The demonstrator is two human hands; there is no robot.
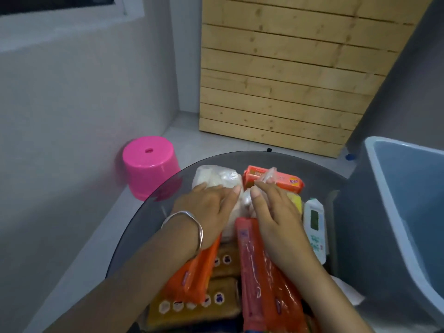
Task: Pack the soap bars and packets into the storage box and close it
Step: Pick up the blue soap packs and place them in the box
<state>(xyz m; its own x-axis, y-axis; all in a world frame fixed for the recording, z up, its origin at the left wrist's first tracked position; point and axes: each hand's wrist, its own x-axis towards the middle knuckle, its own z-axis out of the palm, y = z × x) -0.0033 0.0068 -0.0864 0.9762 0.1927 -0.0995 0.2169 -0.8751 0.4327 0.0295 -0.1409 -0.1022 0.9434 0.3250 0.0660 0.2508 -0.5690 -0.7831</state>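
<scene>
Both hands' fingers (234, 189) on white packet (216, 177)

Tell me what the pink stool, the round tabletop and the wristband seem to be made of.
Pink stool: likely moulded plastic, glossy, uniform colour with soft highlights. Round tabletop: probably tinted glass, since the stool's base shows through its edge. Wristband on the left hand: looks like polished silver-coloured metal, with a bright sheen.

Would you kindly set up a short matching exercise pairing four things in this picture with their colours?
Things:
1. stool
2. storage box
3. bracelet
4. slatted panel

Colours:
A. silver
B. pale wood
C. pink
D. blue-grey

Pairs: 1-C, 2-D, 3-A, 4-B
</scene>
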